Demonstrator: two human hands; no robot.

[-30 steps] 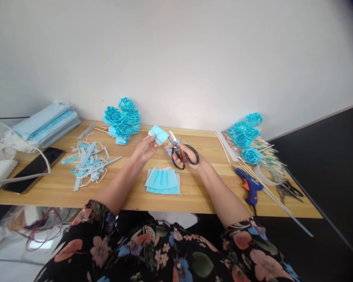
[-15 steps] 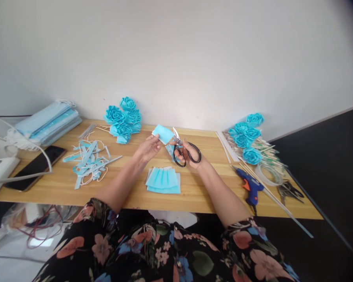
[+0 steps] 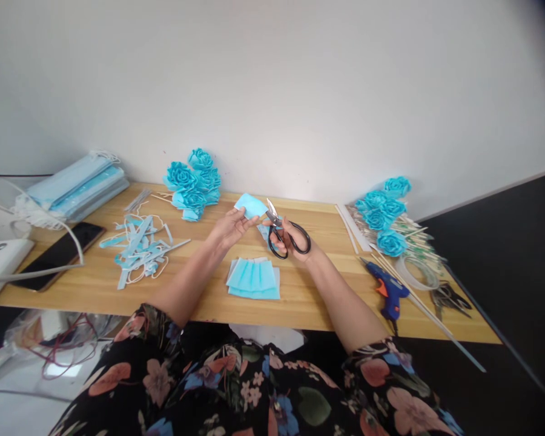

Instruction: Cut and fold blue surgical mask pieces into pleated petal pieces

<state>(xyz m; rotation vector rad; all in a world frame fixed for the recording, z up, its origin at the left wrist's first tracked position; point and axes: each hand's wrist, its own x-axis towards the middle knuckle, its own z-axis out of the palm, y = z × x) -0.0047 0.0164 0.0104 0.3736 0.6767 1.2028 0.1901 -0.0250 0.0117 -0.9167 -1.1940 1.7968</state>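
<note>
My left hand (image 3: pixel 232 227) pinches a small light-blue piece of mask fabric (image 3: pixel 251 206) above the wooden table (image 3: pixel 318 303). My right hand (image 3: pixel 291 241) grips black-handled scissors (image 3: pixel 282 233), fingers through the loops, with the blades pointing up at the fabric's right edge. A stack of pleated blue mask pieces (image 3: pixel 253 278) lies on the table just below both hands.
Blue fabric roses (image 3: pixel 194 183) sit at the back left, more blue roses on sticks (image 3: pixel 386 215) at the right. Cut strips and ear loops (image 3: pixel 138 249) lie left, beside a phone (image 3: pixel 57 254) and stacked masks (image 3: pixel 75 184). A blue glue gun (image 3: pixel 388 290), tape roll and wooden skewers lie right.
The scissors have closed in on the fabric piece's right edge. Both hands shifted slightly right and up together.
</note>
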